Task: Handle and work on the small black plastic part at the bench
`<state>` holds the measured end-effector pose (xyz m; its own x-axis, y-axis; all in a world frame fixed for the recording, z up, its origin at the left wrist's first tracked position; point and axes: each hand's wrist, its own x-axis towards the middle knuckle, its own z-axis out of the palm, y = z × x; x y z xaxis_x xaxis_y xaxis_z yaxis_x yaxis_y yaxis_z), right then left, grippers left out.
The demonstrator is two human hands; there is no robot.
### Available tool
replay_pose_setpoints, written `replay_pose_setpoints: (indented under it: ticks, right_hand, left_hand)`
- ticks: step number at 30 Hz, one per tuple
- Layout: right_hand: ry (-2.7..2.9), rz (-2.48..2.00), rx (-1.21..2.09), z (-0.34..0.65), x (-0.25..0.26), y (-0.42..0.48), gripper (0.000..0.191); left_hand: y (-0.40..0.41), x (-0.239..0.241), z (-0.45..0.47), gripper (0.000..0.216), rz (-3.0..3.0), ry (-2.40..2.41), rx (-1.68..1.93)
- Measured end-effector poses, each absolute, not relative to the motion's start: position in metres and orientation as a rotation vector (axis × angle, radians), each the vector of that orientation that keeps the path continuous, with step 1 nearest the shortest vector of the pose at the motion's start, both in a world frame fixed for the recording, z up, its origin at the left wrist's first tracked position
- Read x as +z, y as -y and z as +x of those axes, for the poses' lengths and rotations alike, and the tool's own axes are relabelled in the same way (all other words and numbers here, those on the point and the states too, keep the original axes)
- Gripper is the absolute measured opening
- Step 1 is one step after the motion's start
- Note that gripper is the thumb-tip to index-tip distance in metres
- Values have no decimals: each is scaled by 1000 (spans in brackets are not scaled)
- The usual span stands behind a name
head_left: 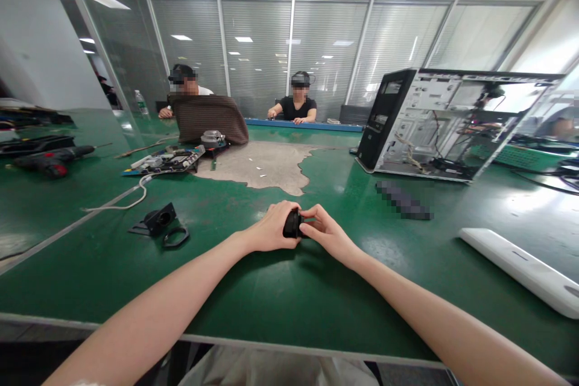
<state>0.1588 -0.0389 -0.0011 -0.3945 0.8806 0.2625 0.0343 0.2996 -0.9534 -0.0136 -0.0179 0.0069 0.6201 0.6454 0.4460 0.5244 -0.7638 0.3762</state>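
Note:
Between my two hands, low over the green table (271,307), is a small rounded black part (291,226) whose exact kind I cannot make out. My left hand (272,228) wraps round it from the left, fingers curled over the top and thumb below. From the right, my right hand (326,230) pinches the part's edge between thumb and fingers. To the left lie a black ring (175,237) and a black bracket-like piece with a round hole (158,218); neither hand touches them.
An opened computer case (389,126) stands at right, with a white oblong device (520,265) nearer me. A circuit board (167,160), a cable (136,198) and a power drill (54,160) lie at left. Two people (298,105) sit across the table, one partly behind a brown backrest (205,114).

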Motion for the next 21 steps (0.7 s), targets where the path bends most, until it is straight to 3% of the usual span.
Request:
replay_pose_setpoints:
  ticks: [21]
  right_hand:
    - [1646,-927,1185,157,-3,33,24]
  left_hand:
    - [18,9,-13,51,2644,-956,851]
